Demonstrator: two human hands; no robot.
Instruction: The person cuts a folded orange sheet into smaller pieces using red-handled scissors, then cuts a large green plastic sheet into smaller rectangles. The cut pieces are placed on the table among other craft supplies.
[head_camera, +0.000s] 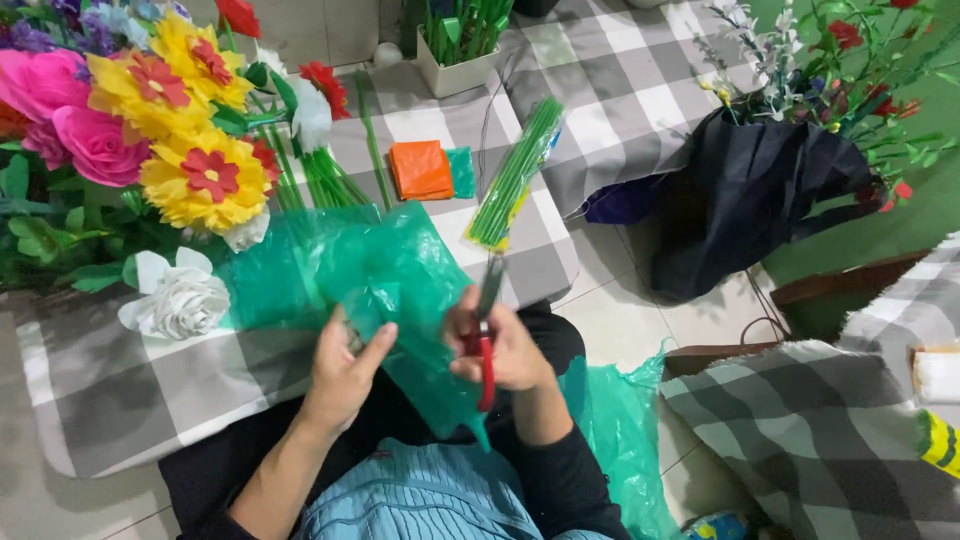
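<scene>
My left hand (348, 365) pinches a sheet of thin green plastic (380, 280) that spreads from my lap up over the grey checked cloth (120, 390). My right hand (505, 350) grips red-handled scissors (487, 335); their blades point up and away, close to the plastic's right edge. A strip of the plastic hangs down between my hands. More green plastic (620, 430) lies crumpled on the floor by my right elbow.
A bunch of paper flowers (160, 130), yellow, pink and white, lies at the left. A pack of green stems (515, 175), orange and teal folded sheets (422, 170) and a white pot (455, 60) sit ahead. A dark bag of flowers (750, 190) stands right.
</scene>
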